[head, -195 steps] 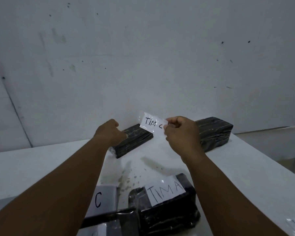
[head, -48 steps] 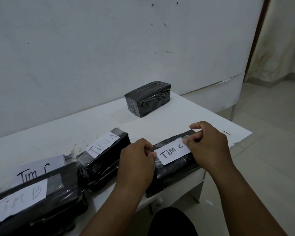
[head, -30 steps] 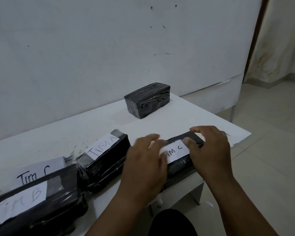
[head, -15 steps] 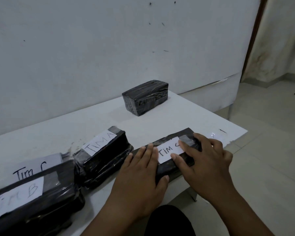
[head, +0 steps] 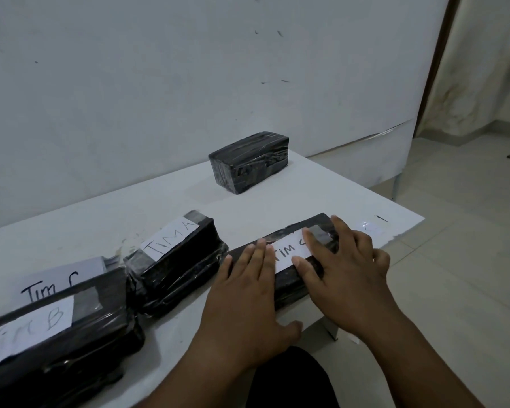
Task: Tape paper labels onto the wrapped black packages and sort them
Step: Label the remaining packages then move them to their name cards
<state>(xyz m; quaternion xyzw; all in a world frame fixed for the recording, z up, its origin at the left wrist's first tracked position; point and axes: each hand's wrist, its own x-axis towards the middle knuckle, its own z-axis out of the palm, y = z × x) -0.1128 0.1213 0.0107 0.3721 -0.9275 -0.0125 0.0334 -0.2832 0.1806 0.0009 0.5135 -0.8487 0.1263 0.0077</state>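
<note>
Two flat hands, left hand (head: 248,293) and right hand (head: 345,272), press "TiM C" label (head: 287,252) | neighbours: "TiMA" (head: 171,238), "TiM B" (head: 27,328)

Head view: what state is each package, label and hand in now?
TIM C package: labelled, flat under both hands.
TIM C label: being pressed down.
TIM A package: labelled.
TIM B package: labelled.
Far package: unlabelled.
Left hand: open, pressing.
Right hand: open, pressing.

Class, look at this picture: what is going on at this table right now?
A person presses both flat hands, left hand and right hand, on a white paper label reading "Tim C" atop a wrapped black package at the white table's front edge. One unlabelled black package waits near the wall.
</note>
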